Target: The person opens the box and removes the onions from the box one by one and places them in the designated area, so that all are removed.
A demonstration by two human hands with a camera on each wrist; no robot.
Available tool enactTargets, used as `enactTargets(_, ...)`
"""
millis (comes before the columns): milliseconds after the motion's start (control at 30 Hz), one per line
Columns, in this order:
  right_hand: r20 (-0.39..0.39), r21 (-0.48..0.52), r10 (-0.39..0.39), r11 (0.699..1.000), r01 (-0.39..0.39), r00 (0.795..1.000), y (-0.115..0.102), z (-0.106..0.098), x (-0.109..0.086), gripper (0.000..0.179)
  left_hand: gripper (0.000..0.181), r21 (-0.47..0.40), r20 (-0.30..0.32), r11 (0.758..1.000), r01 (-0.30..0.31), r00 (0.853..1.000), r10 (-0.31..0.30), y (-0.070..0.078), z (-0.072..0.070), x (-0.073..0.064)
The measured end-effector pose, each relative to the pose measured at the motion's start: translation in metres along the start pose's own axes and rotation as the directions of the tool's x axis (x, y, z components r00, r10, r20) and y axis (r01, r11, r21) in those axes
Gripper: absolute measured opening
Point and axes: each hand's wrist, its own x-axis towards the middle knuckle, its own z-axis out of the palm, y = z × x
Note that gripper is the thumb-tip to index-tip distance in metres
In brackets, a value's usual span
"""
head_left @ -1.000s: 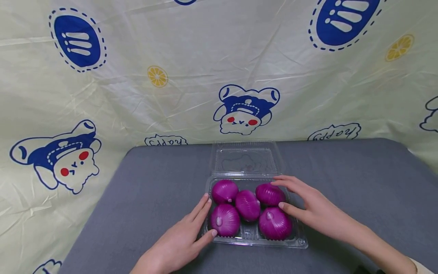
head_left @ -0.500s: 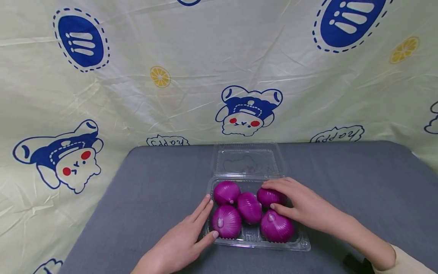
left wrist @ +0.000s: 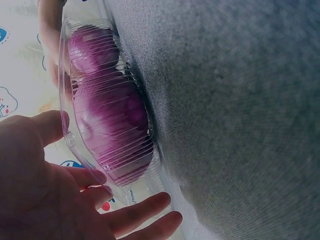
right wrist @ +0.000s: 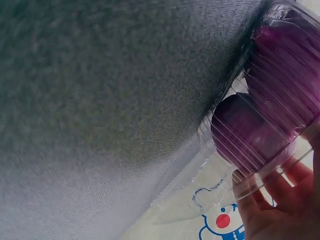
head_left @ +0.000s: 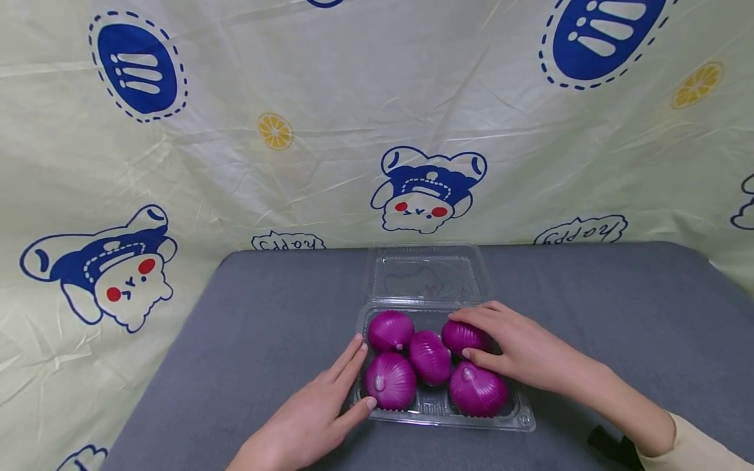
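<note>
Probably firm and slippery, best pinched at its sides, a round purple onion is sitting back right in a clear plastic tray, the right hand gripping it, the straight-fingered left hand touching the tray.

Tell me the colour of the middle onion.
The middle onion is purple, clearest in the head view.

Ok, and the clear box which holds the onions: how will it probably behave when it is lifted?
The box looks thin-walled and ribbed, so it may flex when squeezed. The open lid behind it would probably swing loosely. The onions look round and smooth, with space between the front two, so they could roll.
</note>
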Motion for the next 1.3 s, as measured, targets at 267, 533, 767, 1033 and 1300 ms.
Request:
enactTargets(267, -0.018, 0.019, -0.032, 0.999, 0.032, 0.999, 0.0019, 0.0034, -0.0018, 0.053, 0.076, 0.000, 0.012, 1.000, 0.011, 1.000, -0.011, -0.0001, -0.0015, -0.0002)
enactTargets(533, -0.060, 0.019, -0.102, 0.994, 0.103, 0.993, 0.0033, 0.0050, -0.0009, 0.050, 0.078, -0.023, 0.035, 0.999, 0.035, 0.999, -0.034, -0.0008, -0.0021, 0.0015)
enactTargets(767, -0.092, -0.006, -0.183, 0.983, 0.184, 0.979, 0.0053, 0.0062, 0.0008, 0.046, 0.076, 0.002, -0.006, 1.000, 0.005, 1.000, -0.005, 0.0006, -0.0012, 0.0004)
enactTargets(1033, -0.104, 0.004, -0.175, 0.984, 0.176, 0.979, 0.0069, 0.0055, 0.0006, 0.044, 0.077, 0.001, 0.012, 1.000, 0.017, 1.000, -0.017, 0.0002, -0.0016, 0.0024)
enactTargets(1300, -0.140, 0.010, -0.130, 0.991, 0.133, 0.981, 0.0058, 0.0006, -0.0023, 0.047, 0.078, -0.015, 0.035, 0.999, 0.035, 0.999, -0.034, -0.0003, -0.0018, 0.0037)
